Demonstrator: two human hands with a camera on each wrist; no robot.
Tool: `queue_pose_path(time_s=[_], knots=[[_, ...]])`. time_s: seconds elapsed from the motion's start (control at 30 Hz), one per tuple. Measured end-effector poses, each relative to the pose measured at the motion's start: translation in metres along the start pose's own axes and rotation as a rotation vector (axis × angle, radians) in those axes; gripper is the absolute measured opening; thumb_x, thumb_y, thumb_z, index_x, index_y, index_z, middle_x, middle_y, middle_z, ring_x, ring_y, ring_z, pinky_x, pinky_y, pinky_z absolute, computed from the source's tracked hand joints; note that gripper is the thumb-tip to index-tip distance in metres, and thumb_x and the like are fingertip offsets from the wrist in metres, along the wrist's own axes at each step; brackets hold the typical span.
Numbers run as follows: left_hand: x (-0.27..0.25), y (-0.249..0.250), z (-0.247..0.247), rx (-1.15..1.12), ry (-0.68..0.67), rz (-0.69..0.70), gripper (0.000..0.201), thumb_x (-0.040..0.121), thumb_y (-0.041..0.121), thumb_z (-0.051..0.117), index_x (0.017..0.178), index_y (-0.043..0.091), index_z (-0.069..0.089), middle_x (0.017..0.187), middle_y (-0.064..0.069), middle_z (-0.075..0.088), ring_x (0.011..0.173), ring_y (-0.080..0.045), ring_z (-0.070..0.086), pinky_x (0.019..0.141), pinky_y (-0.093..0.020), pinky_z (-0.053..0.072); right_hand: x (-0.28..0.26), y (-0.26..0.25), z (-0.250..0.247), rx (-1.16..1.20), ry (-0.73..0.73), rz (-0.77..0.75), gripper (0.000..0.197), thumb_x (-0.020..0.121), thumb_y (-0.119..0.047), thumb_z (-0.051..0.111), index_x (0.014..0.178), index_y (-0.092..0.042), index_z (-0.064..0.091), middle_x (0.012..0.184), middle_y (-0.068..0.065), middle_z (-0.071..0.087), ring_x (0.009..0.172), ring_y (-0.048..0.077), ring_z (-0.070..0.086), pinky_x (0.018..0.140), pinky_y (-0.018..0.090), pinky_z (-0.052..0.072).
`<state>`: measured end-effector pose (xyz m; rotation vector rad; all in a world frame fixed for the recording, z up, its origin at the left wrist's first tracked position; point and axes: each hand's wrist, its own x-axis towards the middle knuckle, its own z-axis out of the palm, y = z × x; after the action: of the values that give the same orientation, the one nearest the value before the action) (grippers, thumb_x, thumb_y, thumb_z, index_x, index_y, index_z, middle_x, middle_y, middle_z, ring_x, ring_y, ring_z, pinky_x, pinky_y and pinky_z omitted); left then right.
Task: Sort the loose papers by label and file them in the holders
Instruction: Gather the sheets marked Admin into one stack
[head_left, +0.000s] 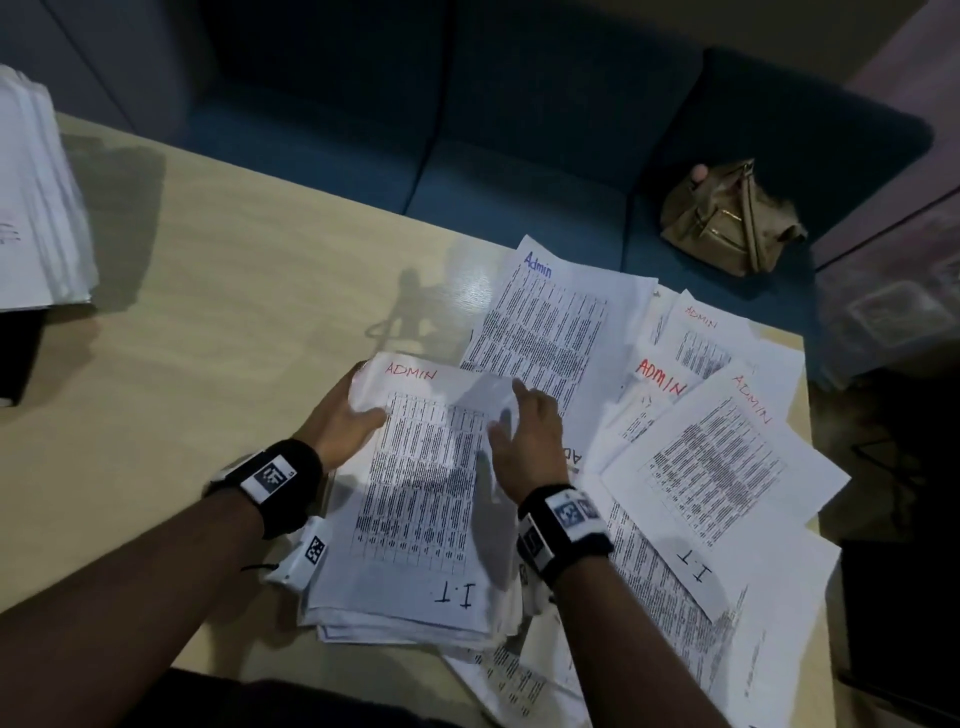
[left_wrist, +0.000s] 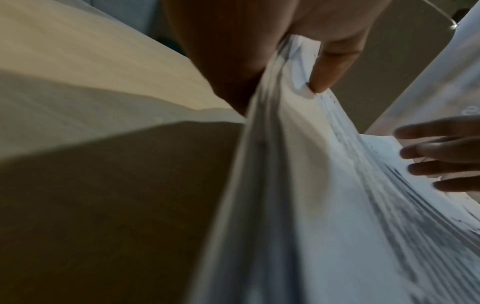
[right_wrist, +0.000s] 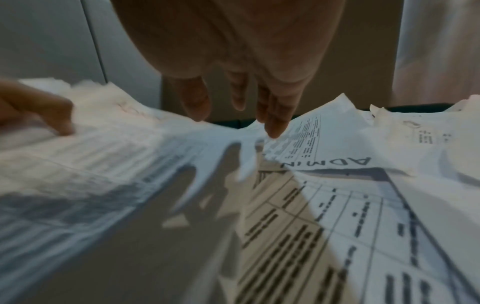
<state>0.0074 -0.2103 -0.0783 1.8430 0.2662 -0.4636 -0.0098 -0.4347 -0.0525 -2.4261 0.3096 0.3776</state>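
A thick stack of printed sheets (head_left: 415, 499) lies in front of me on the table (head_left: 218, 322). Its top sheet reads ADMIN in red at the far end, and I.T shows at the near end. My left hand (head_left: 358, 410) grips the stack's far left corner, thumb (left_wrist: 327, 67) on top and fingers underneath. My right hand (head_left: 519, 415) hovers over the stack's right edge with straight fingers (right_wrist: 272, 123) whose tips touch a curling sheet edge. Loose sheets labelled Admin (head_left: 545, 322), ADMIN (head_left: 701, 338) and I.T (head_left: 717, 467) lie spread out to the right.
Another pile of white papers (head_left: 36, 208) stands at the far left above a black holder (head_left: 15, 358). A tan handbag (head_left: 727, 223) sits on the blue sofa (head_left: 519, 156) behind the table. The loose sheets reach the table's right edge.
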Motion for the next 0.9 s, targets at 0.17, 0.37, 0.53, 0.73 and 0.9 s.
queue_pose_path(time_s=[0.17, 0.37, 0.53, 0.73, 0.9], knots=[[-0.005, 0.002, 0.000, -0.096, -0.118, 0.027, 0.076, 0.082, -0.010, 0.050, 0.119, 0.057, 0.050, 0.120, -0.002, 0.062, 0.087, -0.026, 0.062, 0.075, -0.034, 0.048, 0.029, 0.005, 0.000, -0.243, -0.182, -0.100, 0.061, 0.094, -0.035, 0.053, 0.147, -0.033, 0.024, 0.159, 0.006, 0.005, 0.140, 0.036, 0.025, 0.111, 0.050, 0.029], [-0.013, -0.020, 0.004, -0.146, -0.130, 0.065, 0.078, 0.078, -0.017, 0.057, 0.101, 0.058, 0.060, 0.128, 0.021, 0.055, 0.111, -0.007, 0.055, 0.083, -0.019, 0.046, 0.015, 0.010, 0.011, -0.297, -0.217, -0.194, 0.047, 0.094, -0.034, 0.049, 0.140, -0.029, 0.042, 0.141, 0.007, 0.041, 0.125, 0.030, 0.034, 0.104, 0.043, 0.034], [-0.018, -0.031, 0.007, -0.195, -0.123, 0.037, 0.033, 0.073, 0.013, 0.067, 0.090, 0.041, 0.065, 0.103, 0.022, 0.067, 0.096, -0.016, 0.061, 0.078, -0.019, 0.050, 0.019, 0.010, -0.006, -0.281, 0.017, -0.174, 0.038, 0.092, -0.043, 0.053, 0.125, -0.026, 0.060, 0.140, 0.003, 0.047, 0.128, 0.025, 0.041, 0.104, 0.042, 0.035], [-0.020, -0.041, 0.004, -0.140, -0.121, 0.056, 0.063, 0.081, 0.007, 0.069, 0.135, 0.032, 0.049, 0.120, 0.005, 0.064, 0.098, -0.009, 0.064, 0.084, -0.026, 0.053, 0.059, 0.046, -0.044, 0.163, 0.401, 0.557, 0.078, 0.078, -0.034, 0.074, 0.139, -0.011, 0.031, 0.142, 0.018, 0.035, 0.130, 0.036, 0.034, 0.105, 0.047, 0.034], [-0.015, -0.039, 0.002, 0.021, -0.147, -0.044, 0.035, 0.084, 0.013, 0.072, 0.105, 0.038, 0.059, 0.089, 0.030, 0.071, 0.090, -0.003, 0.068, 0.078, -0.023, 0.053, 0.072, 0.057, -0.049, 0.347, 0.303, 0.535, 0.056, 0.088, -0.016, 0.065, 0.136, -0.007, 0.039, 0.129, 0.019, 0.056, 0.112, 0.035, 0.058, 0.088, 0.034, 0.047]])
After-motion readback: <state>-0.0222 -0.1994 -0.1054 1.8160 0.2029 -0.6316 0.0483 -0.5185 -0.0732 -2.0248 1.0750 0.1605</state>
